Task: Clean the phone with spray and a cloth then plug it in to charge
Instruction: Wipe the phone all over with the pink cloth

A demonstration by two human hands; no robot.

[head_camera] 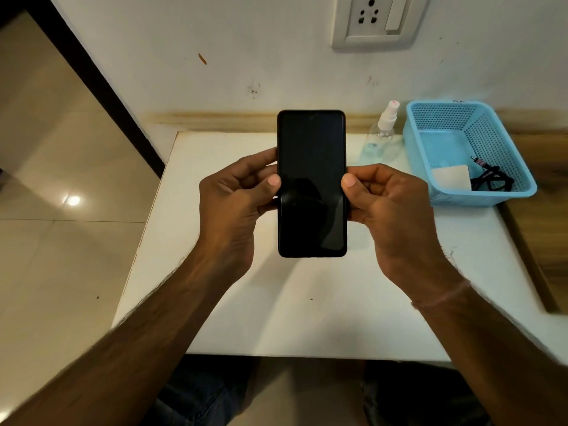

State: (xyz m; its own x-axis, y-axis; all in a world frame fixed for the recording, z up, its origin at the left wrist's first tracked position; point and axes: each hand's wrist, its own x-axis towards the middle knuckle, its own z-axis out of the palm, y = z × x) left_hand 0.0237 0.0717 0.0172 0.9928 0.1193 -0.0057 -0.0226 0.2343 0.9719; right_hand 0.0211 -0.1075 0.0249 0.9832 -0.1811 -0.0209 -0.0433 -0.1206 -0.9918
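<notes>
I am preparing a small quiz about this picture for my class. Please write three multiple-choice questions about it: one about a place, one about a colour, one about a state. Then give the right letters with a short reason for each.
1. Where does the spray bottle stand?
A. inside the basket
B. on the table, just left of the basket
C. on the floor

2. What colour is the basket?
A. light blue
B. red
C. black

3. How is the phone at this moment?
A. lying flat on the table, untouched
B. plugged into the wall socket
C. held in both hands, screen dark

Answers:
1 B, the bottle stands on the white table beside the basket's left wall.
2 A, its perforated walls are light blue.
3 C, the left hand and the right hand grip its side edges, and no cable is attached.
</notes>
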